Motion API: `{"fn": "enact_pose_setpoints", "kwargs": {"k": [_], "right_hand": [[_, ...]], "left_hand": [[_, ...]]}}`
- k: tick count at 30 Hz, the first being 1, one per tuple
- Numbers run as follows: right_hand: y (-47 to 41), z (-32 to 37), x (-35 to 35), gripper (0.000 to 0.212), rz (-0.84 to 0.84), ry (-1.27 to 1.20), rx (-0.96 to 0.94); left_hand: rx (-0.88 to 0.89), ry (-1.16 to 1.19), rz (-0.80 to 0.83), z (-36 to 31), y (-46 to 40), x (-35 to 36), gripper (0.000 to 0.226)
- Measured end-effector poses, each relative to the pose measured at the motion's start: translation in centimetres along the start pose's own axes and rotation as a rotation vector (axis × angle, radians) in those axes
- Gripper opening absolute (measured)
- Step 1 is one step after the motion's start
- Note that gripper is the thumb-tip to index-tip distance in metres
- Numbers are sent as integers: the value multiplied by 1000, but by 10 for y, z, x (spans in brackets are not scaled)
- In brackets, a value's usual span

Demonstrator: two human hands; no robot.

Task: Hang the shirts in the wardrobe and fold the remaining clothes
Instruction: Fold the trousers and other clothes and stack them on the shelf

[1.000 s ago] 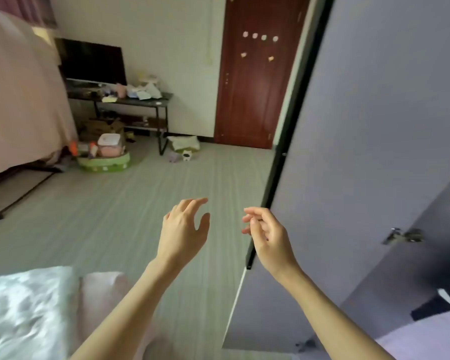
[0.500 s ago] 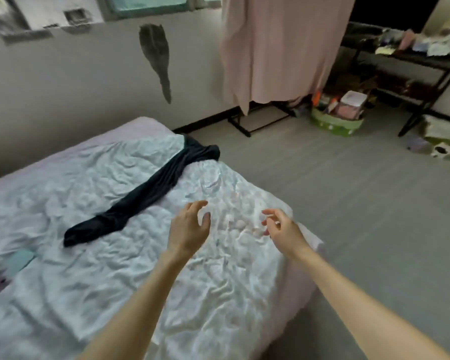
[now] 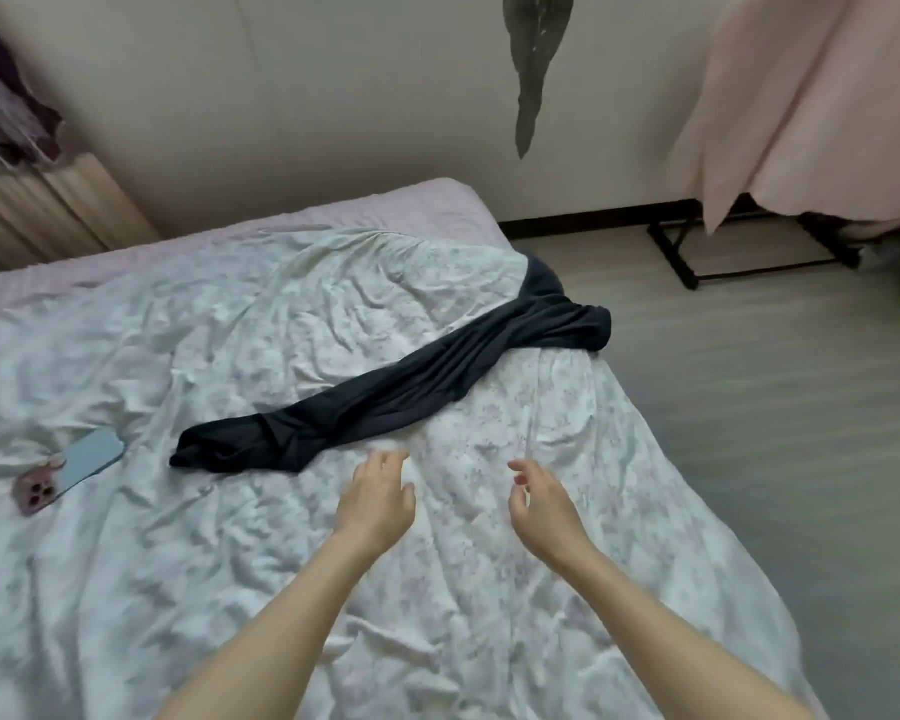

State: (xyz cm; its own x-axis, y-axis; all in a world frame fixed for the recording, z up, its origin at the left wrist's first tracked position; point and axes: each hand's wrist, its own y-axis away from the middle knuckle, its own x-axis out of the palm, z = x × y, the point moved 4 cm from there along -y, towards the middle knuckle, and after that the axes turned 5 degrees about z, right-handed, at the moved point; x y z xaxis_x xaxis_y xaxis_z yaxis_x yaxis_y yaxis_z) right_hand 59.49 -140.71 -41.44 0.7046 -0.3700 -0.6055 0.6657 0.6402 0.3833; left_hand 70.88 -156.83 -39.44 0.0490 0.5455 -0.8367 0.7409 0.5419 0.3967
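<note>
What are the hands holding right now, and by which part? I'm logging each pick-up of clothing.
Nothing is held. The left hand and right hand hover open above the bed cover, short of the dark garment.

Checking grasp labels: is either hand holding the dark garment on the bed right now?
No: the left hand and right hand hover open above the quilt, short of the dark garment.
</note>
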Motion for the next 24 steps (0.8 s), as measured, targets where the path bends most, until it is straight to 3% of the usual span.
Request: {"fn": "enact_pose_setpoints", "kwargs": {"k": [7,13,15,18,20,22,24], "right_hand": [[-165,-86,43,61,87,606,20],[-217,-137,80,62,66,716,26],[-220,-143,84,63,76,709,26],[-223,-141,80,66,131,670,47],[-226,-135,74,66,211,608,64],[-225,-127,61,60,271,426,105],[-216,-118,41,53,207,-39,186]], "left_hand": [[-16,-251,-30,38,-151,84,57],[-38,-388,-179,49,-241,101,63],[-21,-367,-213,47,-254,101,58],[16,-90,-389,41,-253,86,49],[27,41,-398,35,-240,81,44],[95,80,-316,26,-214,92,45],[171,154,-227,10,-178,112,50]]}}
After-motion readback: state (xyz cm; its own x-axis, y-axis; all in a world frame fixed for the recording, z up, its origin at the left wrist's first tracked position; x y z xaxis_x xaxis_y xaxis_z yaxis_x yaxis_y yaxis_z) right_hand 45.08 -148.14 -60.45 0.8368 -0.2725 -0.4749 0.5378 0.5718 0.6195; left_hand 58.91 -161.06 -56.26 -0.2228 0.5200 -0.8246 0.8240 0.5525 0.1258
